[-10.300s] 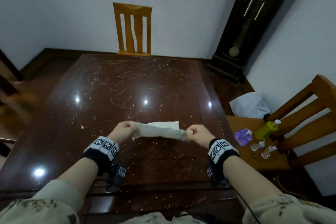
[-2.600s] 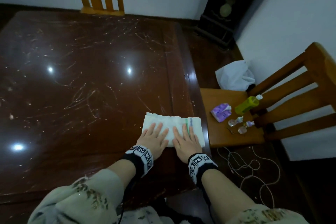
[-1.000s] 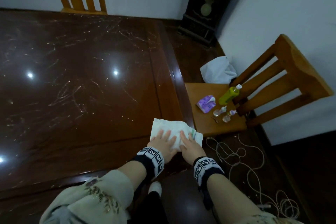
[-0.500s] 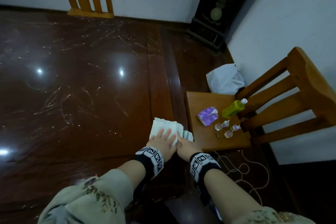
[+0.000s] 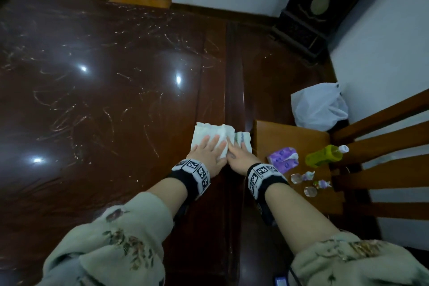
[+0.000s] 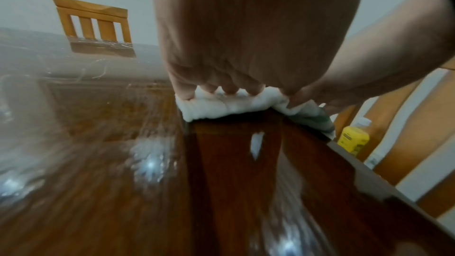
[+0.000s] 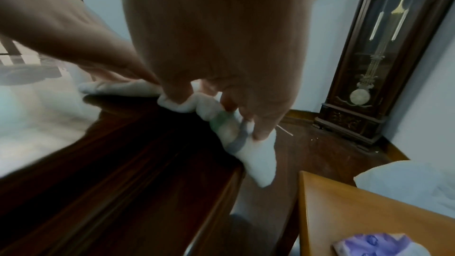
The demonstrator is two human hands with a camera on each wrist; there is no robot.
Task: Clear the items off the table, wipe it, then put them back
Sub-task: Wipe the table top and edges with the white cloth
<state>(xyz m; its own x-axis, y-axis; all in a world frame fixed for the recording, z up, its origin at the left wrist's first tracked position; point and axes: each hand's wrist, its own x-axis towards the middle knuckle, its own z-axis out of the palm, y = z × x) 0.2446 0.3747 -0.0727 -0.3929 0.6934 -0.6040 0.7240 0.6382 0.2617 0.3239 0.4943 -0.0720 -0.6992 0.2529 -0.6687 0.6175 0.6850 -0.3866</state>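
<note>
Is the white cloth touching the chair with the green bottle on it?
Apart. The right wrist view shows the cloth's corner hanging off the table edge, with dark floor between it and the chair seat.

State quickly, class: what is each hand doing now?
Left hand: open, fingers flat, pressing the white cloth on the table.
Right hand: open, pressing the same cloth at the table's edge.

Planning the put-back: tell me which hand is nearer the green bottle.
Right. The right hand presses the cloth at the table edge beside the chair holding the green bottle; the left hand lies farther inboard.
</note>
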